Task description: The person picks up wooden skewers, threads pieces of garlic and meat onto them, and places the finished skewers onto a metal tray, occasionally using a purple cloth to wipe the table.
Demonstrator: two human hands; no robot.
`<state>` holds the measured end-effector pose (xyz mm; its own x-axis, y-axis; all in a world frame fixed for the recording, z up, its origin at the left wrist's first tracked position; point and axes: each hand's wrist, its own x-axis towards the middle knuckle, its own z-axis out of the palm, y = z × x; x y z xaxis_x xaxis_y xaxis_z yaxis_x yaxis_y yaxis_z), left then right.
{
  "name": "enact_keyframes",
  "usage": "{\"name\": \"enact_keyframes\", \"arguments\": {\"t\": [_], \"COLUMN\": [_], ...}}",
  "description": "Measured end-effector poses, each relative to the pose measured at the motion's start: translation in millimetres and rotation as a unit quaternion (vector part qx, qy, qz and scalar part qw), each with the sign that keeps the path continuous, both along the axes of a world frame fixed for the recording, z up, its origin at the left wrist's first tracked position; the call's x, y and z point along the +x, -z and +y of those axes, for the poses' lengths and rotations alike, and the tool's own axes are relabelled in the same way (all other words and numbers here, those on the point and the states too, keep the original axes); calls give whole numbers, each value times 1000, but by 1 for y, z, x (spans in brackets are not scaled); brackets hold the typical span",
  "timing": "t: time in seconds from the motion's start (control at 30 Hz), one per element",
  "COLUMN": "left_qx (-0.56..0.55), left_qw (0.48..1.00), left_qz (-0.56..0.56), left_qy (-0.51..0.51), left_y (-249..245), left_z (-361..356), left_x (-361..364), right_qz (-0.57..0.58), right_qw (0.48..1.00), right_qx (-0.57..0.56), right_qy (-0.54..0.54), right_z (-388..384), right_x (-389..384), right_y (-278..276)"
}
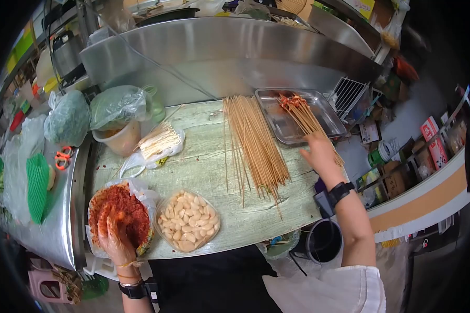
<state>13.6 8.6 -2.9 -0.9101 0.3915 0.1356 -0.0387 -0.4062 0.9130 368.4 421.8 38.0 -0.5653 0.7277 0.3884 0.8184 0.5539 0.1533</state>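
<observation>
My left hand (pixel 115 237) is in a plastic-lined bowl of red minced mixture (pixel 136 211), its red-smeared fingers curled into it. Part of its grasp is hidden by the mixture. My right hand (pixel 320 151) lies over the bare ends of several bamboo skewers (pixel 304 119), with thumb and index finger apart. Those skewers have red-coated food on their far tips and rest in a metal tray (pixel 274 138). Left of the tray a large spread of bare bamboo skewers (pixel 253 143) covers the board. Right of the bowl stands a clear container of peeled garlic cloves (pixel 188 221).
Enoki mushrooms (pixel 158 142) lie on a plastic bag behind the bowl, beside a white tub (pixel 118 138) with a bag on top. Orange scissors (pixel 63 158) and green foam netting (pixel 36 188) are at left. A metal panel (pixel 193 57) borders the back; a black bucket (pixel 324 241) stands below the front edge.
</observation>
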Motion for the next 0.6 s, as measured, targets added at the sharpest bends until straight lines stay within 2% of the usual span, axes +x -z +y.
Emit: {"name": "enact_keyframes", "arguments": {"t": [0.03,0.1,0.17,0.2,0.27,0.4,0.47,0.5,0.57,0.6], "left_qx": [2,-20,19,21,8,42,44,39,45,44], "left_qw": [1000,999,1000,1000,1000,999,999,999,998,999], "left_qz": [-5,33,-4,-4,-4,3,-3,-10,-9,-14], "left_qy": [4,-7,3,2,11,21,16,14,32,24], "left_y": [-1,5,-2,-3,-3,2,-1,-1,7,8], "left_z": [-1,-5,-1,0,-1,-2,-2,-1,-5,-5], "left_x": [1,-2,2,3,3,2,0,1,-2,-2], "right_qz": [121,250,135,135,59,57,29,31,118,123], "right_qw": [979,924,960,960,971,974,963,966,893,896], "right_qx": [-150,-279,-244,-242,-221,-208,-261,-250,-419,-410], "right_qy": [-69,-76,-32,-34,63,68,54,56,112,118], "right_z": [-11,-18,-19,-22,-24,4,15,17,15,14], "right_x": [-21,-61,-97,-111,-131,-142,-136,-134,-128,-126], "right_y": [-1,18,25,27,30,56,52,46,35,33]}}
